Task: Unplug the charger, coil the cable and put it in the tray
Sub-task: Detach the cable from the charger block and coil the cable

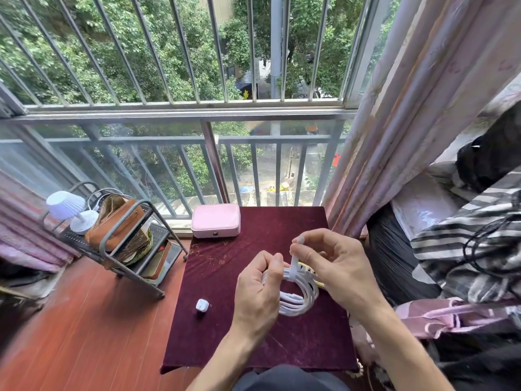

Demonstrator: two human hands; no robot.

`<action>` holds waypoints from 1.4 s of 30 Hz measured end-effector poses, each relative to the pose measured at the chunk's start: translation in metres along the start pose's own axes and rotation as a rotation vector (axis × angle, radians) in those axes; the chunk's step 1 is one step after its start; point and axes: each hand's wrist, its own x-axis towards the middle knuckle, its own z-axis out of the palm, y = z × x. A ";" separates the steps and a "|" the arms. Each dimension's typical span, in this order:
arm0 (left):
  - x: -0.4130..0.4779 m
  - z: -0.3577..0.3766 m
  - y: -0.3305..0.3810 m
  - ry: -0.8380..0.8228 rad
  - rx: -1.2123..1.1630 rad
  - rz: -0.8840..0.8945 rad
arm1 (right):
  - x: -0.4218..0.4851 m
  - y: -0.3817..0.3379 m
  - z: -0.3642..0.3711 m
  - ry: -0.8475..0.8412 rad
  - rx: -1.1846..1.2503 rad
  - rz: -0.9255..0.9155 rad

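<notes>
A white cable (300,299) hangs in a coil of several loops above the small table with the dark red cloth (253,342). My left hand (258,292) grips the coil's left side. My right hand (335,266) pinches a white strap (294,263) that wraps over the top of the coil, its end pointing up between finger and thumb. The small white charger cube (202,305) lies on the cloth to the left of my hands, apart from the cable. A yellowish object shows only in part behind the coil; I cannot tell what it is.
A pink closed case (216,220) sits at the table's far edge. Left of the table stands a metal rack (132,266) with a brown bag, books and a white lamp (70,210). A curtain and striped bedding crowd the right side. Window railings are ahead.
</notes>
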 end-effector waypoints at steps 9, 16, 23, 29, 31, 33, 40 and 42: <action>-0.006 0.000 0.009 0.014 -0.061 0.012 | -0.001 -0.004 -0.001 -0.138 0.299 0.362; -0.010 -0.002 0.012 -0.018 -0.003 0.109 | 0.005 0.003 -0.015 -0.421 0.207 0.461; -0.007 0.006 0.012 0.030 -0.012 0.107 | 0.009 0.007 -0.016 -0.533 0.190 0.518; 0.004 0.008 0.005 0.109 0.029 0.005 | 0.006 0.010 -0.003 -0.461 0.236 0.609; 0.006 0.008 0.002 0.120 0.047 -0.047 | 0.004 0.010 -0.003 -0.424 0.258 0.606; 0.007 0.007 0.001 0.127 0.060 -0.091 | 0.000 0.010 -0.004 -0.427 0.212 0.540; 0.010 0.008 0.000 0.149 0.086 -0.156 | -0.014 0.011 -0.003 -0.466 -0.031 0.298; 0.011 0.008 -0.002 0.171 0.100 -0.171 | -0.021 0.010 0.004 -0.333 -0.181 0.226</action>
